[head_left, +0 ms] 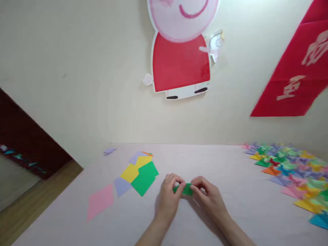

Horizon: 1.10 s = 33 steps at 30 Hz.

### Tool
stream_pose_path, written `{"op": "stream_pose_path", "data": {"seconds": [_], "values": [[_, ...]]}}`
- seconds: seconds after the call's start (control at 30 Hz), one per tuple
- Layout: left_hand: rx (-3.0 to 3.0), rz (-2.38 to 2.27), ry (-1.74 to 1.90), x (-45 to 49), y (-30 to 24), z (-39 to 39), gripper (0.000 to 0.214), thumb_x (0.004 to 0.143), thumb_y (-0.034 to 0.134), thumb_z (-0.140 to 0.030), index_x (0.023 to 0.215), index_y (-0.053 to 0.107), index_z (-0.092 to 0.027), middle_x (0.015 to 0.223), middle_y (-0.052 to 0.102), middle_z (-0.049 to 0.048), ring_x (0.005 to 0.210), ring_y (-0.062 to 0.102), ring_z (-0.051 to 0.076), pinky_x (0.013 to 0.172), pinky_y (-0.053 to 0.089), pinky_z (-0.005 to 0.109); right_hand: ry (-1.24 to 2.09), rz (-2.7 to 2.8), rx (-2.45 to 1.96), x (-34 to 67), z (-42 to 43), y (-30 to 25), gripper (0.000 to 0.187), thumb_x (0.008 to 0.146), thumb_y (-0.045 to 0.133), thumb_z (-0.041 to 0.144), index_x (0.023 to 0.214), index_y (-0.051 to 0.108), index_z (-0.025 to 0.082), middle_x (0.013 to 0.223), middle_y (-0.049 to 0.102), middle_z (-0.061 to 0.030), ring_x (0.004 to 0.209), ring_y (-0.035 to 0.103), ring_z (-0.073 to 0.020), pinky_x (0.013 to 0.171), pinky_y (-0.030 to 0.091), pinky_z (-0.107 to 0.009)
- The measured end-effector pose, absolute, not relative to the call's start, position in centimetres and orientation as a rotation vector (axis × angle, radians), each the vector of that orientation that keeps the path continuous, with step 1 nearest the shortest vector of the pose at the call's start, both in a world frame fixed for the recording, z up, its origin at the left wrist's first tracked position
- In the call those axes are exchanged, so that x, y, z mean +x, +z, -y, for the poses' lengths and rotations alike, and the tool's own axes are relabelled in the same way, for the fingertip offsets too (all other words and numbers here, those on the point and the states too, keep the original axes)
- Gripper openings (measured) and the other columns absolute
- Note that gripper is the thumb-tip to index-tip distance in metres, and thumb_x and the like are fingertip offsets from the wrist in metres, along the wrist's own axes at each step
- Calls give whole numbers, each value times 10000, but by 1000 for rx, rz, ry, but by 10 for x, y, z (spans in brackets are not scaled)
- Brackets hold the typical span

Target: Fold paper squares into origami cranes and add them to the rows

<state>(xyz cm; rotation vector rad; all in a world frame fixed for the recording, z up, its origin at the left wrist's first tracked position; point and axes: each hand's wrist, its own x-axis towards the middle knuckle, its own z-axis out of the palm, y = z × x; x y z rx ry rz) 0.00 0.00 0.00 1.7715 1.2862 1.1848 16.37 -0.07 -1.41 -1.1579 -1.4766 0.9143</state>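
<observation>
A small folded green paper [186, 189] lies on the pale table [230, 212], pinched from both sides. My left hand [169, 197] grips its left end with curled fingers. My right hand [208, 197] grips its right end the same way. Both hands rest low on the table surface near its middle. Most of the green piece is covered by my fingertips.
Loose flat sheets lie to the left: green [145, 177], yellow [134, 169], lilac [121, 186] and pink [100, 201]. A heap of several folded coloured paper pieces [294, 171] fills the right side. A cartoon figure [180, 48] and a red banner [294, 71] hang on the wall behind.
</observation>
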Motion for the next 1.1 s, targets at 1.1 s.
{"op": "stream_pose_path", "data": {"seconds": [1.1], "values": [[1844, -1261, 1233, -2, -4, -3, 195, 933, 575, -308, 768, 571, -206, 815, 592, 7, 857, 532, 201, 772, 383, 307, 1170, 1391, -1135, 166, -4, -20, 292, 780, 689, 451, 703, 594, 186, 642, 532, 35, 574, 478, -119, 548, 384, -233]]}}
